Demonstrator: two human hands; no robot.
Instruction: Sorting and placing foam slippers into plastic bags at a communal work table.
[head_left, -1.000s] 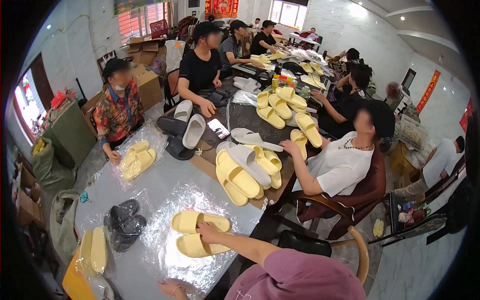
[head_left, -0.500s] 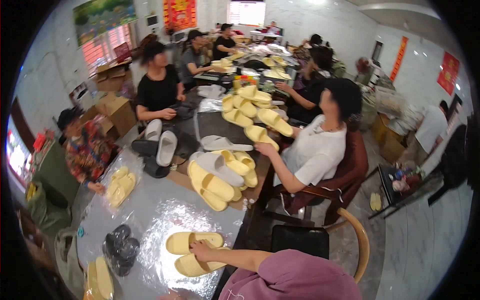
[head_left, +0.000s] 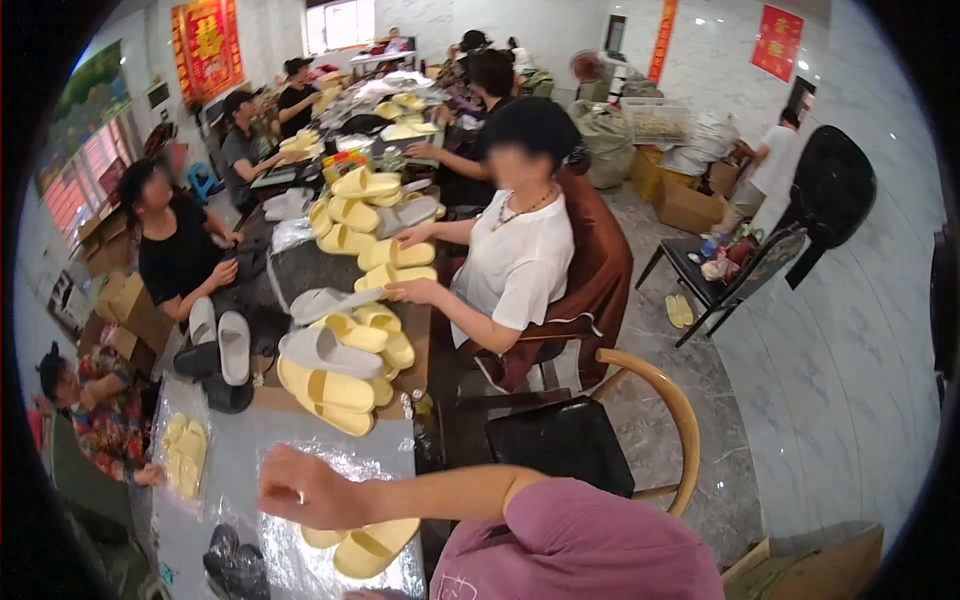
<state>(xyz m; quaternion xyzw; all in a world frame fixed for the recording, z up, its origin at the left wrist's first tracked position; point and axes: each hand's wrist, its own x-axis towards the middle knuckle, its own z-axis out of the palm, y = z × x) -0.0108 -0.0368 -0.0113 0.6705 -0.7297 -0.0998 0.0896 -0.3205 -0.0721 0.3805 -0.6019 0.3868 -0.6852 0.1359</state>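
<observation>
My right hand (head_left: 312, 487) is raised over a pair of yellow slippers (head_left: 372, 548) on the near table, its fingers curled in. What the fingers hold, if anything, is hidden. The hand covers part of the pair, which lies on shiny clear plastic film (head_left: 285, 560). Of my left hand (head_left: 368, 594) only a sliver of skin shows at the lower edge, its fingers out of sight. To the left of the film sits a dark pair of slippers (head_left: 235, 562) in clear plastic.
A heap of yellow and grey slippers (head_left: 330, 385) stands ahead on the table. A bagged yellow pair (head_left: 184, 455) lies by a person in a flowered top (head_left: 105, 415). A person in white (head_left: 515, 260) handles slippers. A wooden-armed chair (head_left: 560, 445) stands at right.
My right hand has lifted off the yellow slippers and curled its fingers. The view has swung to the right. The person in white now has both hands at slippers.
</observation>
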